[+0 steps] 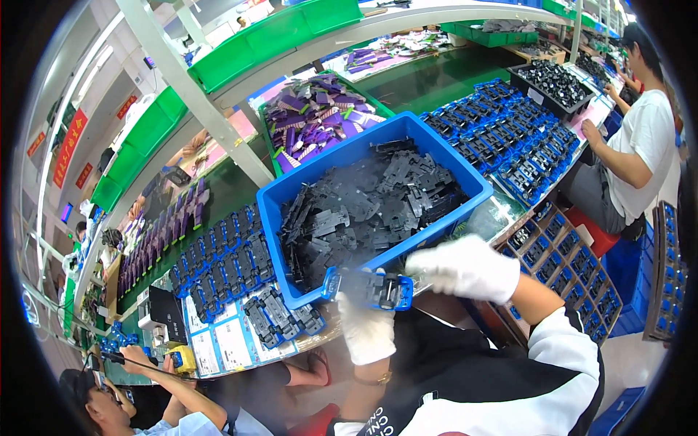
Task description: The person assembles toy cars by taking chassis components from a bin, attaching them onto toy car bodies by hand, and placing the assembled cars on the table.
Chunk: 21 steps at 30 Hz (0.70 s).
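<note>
Left hand [366,330], in a white cotton glove, grips the small blue plastic toy car body with a black underside [371,288] from below, thumb up, so the piece sits level in front of the chest. Right hand [465,267], gloved the same, lies at three o'clock of the car; its fingers curl at the car's end, though whether they pinch it or only steady it I cannot tell, since motion blurs them.

At twelve o'clock, just beyond the car, stands a deep blue plastic bin heaped with flat black chassis plates [367,200], its near rim close to both hands, within easy reach. At nine o'clock rows of finished blue and black car frames [218,265] lie on the bench. At two o'clock a co-worker in a white shirt [643,156] sits well apart
</note>
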Each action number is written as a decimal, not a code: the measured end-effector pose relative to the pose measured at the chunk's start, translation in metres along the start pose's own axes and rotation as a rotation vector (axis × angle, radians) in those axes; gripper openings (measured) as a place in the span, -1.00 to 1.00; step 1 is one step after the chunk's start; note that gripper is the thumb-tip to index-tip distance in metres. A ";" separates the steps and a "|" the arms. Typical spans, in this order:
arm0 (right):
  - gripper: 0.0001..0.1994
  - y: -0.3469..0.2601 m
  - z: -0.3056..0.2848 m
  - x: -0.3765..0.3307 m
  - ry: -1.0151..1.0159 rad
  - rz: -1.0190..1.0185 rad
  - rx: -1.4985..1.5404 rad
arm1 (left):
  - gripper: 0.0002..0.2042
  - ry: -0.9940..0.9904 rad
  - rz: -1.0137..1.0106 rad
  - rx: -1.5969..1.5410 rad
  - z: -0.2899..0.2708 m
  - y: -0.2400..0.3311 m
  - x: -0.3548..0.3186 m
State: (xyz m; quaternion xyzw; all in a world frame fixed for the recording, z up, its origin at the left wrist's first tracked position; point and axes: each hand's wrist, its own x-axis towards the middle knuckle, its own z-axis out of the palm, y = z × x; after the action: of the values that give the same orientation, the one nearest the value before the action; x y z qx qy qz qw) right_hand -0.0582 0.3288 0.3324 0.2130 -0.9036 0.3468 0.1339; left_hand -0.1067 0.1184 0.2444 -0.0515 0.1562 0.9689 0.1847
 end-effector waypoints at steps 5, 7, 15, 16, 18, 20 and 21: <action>-0.64 0.121 -0.035 0.039 0.183 0.092 -0.577 | -0.47 -0.006 0.026 0.029 -0.002 0.007 0.002; -0.56 0.156 -0.037 0.058 0.014 0.110 -0.626 | -0.47 0.012 0.030 0.035 0.007 0.018 -0.012; -0.66 0.162 -0.039 0.080 -0.187 0.278 -0.803 | -0.41 -0.037 -0.040 0.024 0.005 0.016 -0.008; -0.67 0.157 -0.041 0.078 -0.116 0.263 -0.870 | -0.41 -0.043 -0.039 0.024 0.003 0.016 -0.007; -0.76 0.155 -0.044 0.071 0.107 0.167 -1.133 | -0.41 -0.048 -0.045 0.020 0.002 0.014 -0.005; -0.83 0.130 -0.048 0.077 0.331 0.054 -1.228 | -0.40 -0.028 -0.032 0.008 0.006 0.020 -0.010; -0.79 0.122 -0.050 0.079 0.406 0.062 -1.274 | -0.40 -0.024 -0.030 0.000 0.005 0.020 -0.010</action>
State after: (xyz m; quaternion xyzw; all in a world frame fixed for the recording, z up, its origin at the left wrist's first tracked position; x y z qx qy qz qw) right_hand -0.1810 0.4214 0.3303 -0.0031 -0.8943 -0.2177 0.3909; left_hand -0.1052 0.0994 0.2563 -0.0422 0.1534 0.9666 0.2009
